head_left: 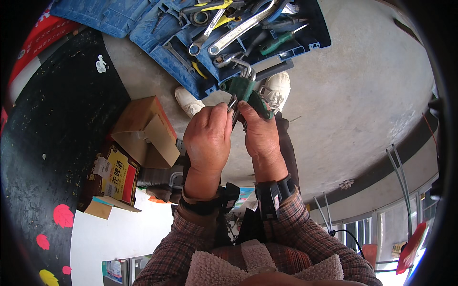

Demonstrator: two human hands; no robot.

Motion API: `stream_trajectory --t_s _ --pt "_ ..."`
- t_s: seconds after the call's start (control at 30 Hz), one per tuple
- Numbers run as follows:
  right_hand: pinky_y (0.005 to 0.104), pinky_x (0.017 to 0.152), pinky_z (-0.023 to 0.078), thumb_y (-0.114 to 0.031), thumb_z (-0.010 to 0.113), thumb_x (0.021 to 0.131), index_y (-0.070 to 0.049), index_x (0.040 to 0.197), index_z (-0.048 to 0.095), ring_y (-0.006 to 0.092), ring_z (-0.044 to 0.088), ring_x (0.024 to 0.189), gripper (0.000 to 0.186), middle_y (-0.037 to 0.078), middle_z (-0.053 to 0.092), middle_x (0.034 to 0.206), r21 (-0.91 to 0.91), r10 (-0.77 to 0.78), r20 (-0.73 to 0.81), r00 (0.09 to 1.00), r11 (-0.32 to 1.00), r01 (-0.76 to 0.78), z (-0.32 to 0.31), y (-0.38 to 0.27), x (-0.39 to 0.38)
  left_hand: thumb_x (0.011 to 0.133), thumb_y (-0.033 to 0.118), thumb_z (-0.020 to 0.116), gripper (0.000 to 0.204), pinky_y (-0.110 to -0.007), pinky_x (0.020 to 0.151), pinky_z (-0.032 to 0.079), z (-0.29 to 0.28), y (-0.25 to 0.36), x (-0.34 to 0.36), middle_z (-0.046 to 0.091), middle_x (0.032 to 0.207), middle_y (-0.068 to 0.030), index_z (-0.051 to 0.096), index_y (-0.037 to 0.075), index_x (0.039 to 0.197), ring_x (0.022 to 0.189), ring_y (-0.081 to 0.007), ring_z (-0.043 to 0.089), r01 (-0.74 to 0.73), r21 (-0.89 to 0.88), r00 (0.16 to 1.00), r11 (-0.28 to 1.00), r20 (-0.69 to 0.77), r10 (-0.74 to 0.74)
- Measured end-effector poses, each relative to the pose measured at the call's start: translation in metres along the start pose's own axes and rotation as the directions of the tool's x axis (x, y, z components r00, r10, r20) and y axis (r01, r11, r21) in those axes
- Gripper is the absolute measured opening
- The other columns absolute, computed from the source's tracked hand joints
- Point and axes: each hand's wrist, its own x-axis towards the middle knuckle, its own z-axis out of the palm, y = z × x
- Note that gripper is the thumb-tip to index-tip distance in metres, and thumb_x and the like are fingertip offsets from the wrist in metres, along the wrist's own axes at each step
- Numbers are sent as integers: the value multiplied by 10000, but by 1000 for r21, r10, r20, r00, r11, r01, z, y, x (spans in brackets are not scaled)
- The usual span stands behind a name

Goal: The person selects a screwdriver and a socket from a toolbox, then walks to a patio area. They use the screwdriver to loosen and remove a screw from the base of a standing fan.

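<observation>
A green plastic hex key holder (239, 86) with several silver keys is held at the centre, below the open blue toolbox (143, 33). My right hand (262, 136) grips it, thumb on the holder. My left hand (206, 143) is closed on a dark metal hex key (231, 105) at the holder's left side; the fingertips partly hide it. The toolbox holds silver wrenches (236, 33), yellow-handled tools and a green-handled screwdriver (276, 43).
My white shoes (279, 85) stand on the concrete floor (358, 95) under the toolbox. An open cardboard box (143, 124) and a printed carton (114, 176) sit at left beside a black panel (43, 152) with leaf stickers. Metal rods (400, 176) stand at lower right.
</observation>
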Motion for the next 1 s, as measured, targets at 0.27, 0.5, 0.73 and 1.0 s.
stream_trajectory --t_s 0.27,0.5,0.73,1.0 --pt "233 792 422 -67 598 866 -32 1088 546 82 528 865 231 3 591 961 -28 2 -13 1000 1000 -3 4 -2 -1 781 126 676 167 -383 584 457 -1 -2 2 560 747 -93 585 80 914 682 -287 569 65 -32 998 997 4 -65" --pt "238 783 420 -76 595 864 -35 1079 563 83 527 859 221 -1 586 952 -66 -14 -12 1000 998 13 6 -4 -2 770 114 703 168 -341 565 469 0 -13 4 602 760 -104 610 53 895 636 -262 587 117 -160 987 980 -95 -133" --pt "238 714 404 -125 603 864 -46 1049 568 65 493 774 205 -19 561 888 -67 -1 -20 1000 998 -1 14 -2 -3 810 164 687 176 -260 573 448 13 -102 34 613 661 -39 637 9 874 589 -85 519 506 -522 790 687 -38 -611" --pt "271 721 446 -75 571 879 -38 1063 577 118 566 818 188 26 611 945 -58 36 -21 999 998 -37 11 3 4 815 327 641 272 -408 630 482 30 -192 154 651 787 -139 628 56 799 713 -316 617 428 36 900 903 -109 -422"
